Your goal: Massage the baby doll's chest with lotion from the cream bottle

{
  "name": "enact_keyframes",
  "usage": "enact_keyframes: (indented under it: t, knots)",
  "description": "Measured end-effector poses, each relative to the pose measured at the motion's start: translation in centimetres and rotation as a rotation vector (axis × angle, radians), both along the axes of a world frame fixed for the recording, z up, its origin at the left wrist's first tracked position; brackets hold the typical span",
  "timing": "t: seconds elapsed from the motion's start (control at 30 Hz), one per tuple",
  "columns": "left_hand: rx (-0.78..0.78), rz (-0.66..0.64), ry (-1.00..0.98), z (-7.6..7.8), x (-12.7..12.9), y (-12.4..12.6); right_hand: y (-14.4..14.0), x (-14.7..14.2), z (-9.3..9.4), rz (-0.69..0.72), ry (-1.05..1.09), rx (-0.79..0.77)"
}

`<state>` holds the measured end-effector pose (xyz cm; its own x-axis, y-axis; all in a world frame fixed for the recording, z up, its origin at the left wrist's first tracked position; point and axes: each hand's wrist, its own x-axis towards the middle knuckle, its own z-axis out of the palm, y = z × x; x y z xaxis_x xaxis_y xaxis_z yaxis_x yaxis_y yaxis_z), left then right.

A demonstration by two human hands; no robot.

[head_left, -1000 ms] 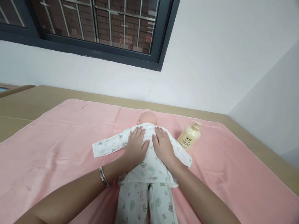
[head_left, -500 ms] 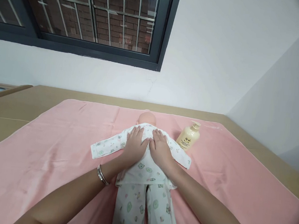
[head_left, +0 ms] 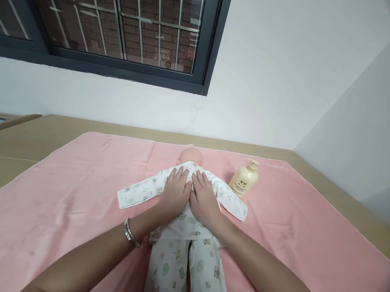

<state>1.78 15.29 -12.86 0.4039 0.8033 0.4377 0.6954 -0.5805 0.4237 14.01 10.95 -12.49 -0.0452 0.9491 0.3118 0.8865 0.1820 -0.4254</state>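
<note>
A baby doll [head_left: 190, 155] in a white printed shirt and trousers lies on a pink towel [head_left: 72, 189], its head away from me. My left hand [head_left: 175, 191] lies flat on the doll's upper body, fingers together, a silver bangle on the wrist. My right hand [head_left: 202, 197] lies flat beside it, the two hands touching at the middle of the doll's trunk. Neither hand grips anything. The doll's sleeves stretch out to both sides.
A cream pump bottle [head_left: 244, 179] lies tilted on the towel just right of the doll's arm. The towel covers a tan surface [head_left: 14, 145] that meets a white wall. A dark barred window [head_left: 124, 22] is above.
Both hands have slid inward along the doll's upper body until they touch. The view has drifted slightly.
</note>
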Motion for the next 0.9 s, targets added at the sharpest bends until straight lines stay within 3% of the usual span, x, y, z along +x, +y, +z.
enact_keyframes:
  t: [0.1,0.27,0.43,0.7,0.9]
  knots:
    - [0.065,-0.028,0.048,-0.2,0.1,-1.5,1.7,1.5,-0.2,0.059,0.112,0.015]
    - [0.038,0.039,0.074,-0.5,0.4,-2.6,3.5,2.9,-0.2,0.092,0.218,0.055]
    - [-0.045,0.064,-0.032,-0.5,0.2,-1.1,2.1,1.8,0.5,0.032,0.133,0.045]
    - [-0.114,-0.038,-0.083,-0.1,-0.5,2.3,-0.9,0.6,1.7,-0.013,0.045,0.06]
    - [-0.099,-0.022,-0.094,-0.1,-0.3,2.0,0.5,1.0,0.9,0.006,0.045,0.089]
